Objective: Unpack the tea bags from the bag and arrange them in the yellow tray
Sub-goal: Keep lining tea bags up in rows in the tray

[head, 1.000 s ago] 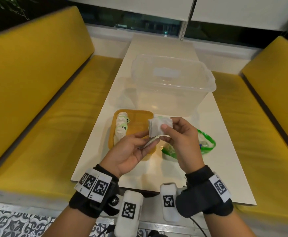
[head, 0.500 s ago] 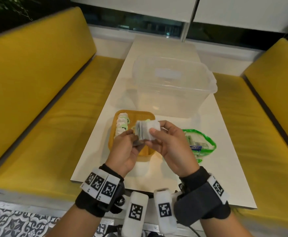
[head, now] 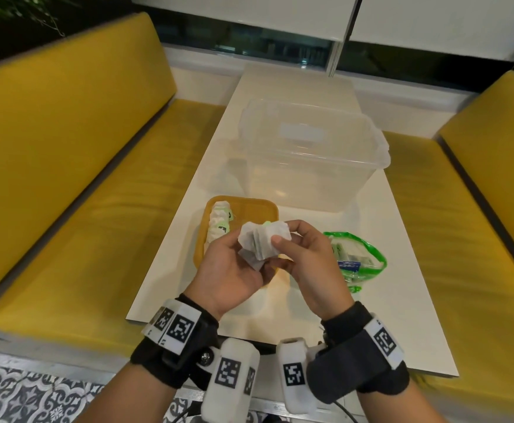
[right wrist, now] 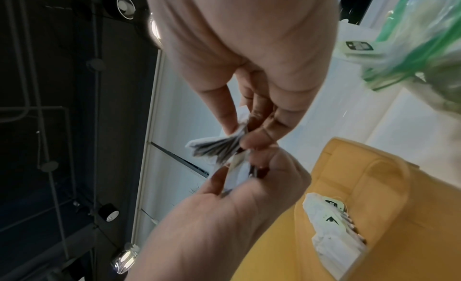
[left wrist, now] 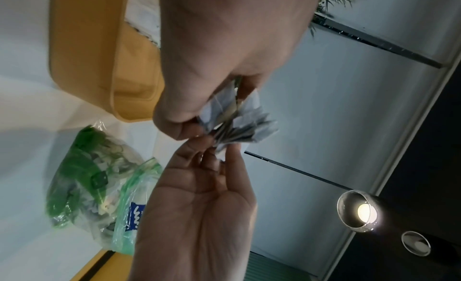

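Observation:
Both hands hold a fanned stack of white tea bags (head: 263, 242) above the near right corner of the yellow tray (head: 240, 206). My left hand (head: 251, 261) pinches the stack's lower edge from below. From the right, my right hand (head: 281, 242) grips it between thumb and fingers. The left wrist view shows the stack (left wrist: 239, 127) between my left hand (left wrist: 189, 127) and right hand (left wrist: 214, 153). A row of tea bags (head: 219, 221) lies along the tray's left side. The green plastic bag (head: 356, 261) lies on the table to the right, with more tea bags inside.
A large clear plastic container (head: 307, 157) stands just behind the tray on the white table (head: 402, 300). Yellow bench cushions (head: 81, 178) run along both sides of the table. The table's near edge is just ahead of my wrists.
The stack has shifted left from beside the tray to over its near corner. It has fanned out, and my left hand has turned palm up beneath it.

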Motion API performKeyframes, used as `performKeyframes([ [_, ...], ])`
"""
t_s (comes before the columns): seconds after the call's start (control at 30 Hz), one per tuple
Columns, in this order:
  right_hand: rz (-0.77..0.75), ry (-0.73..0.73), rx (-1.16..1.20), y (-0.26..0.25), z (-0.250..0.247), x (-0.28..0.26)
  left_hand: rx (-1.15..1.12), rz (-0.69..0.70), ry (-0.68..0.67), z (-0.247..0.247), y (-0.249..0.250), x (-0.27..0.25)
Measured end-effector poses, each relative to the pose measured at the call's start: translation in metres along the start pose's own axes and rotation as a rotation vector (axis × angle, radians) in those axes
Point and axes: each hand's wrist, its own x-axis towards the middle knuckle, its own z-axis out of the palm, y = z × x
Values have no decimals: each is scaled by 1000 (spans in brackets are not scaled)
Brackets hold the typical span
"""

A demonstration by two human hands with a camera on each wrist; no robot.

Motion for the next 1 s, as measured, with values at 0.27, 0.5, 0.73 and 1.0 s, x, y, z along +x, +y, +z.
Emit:
performKeyframes([
  [0.27, 37, -47, 227, -5, -5, 1, 176, -29, -106, -4, 0, -2],
  [0.5, 99, -78, 443, -12, -12, 3, 323, -4, -66, -13, 8, -2],
  [0.73, 111, -31, 478, -14, -15, 3, 317, 209, 142, -18, 21, 11],
  [1.0, 133, -72, 529, -15, 3, 1, 563, 451, -78, 15, 4, 11],
])
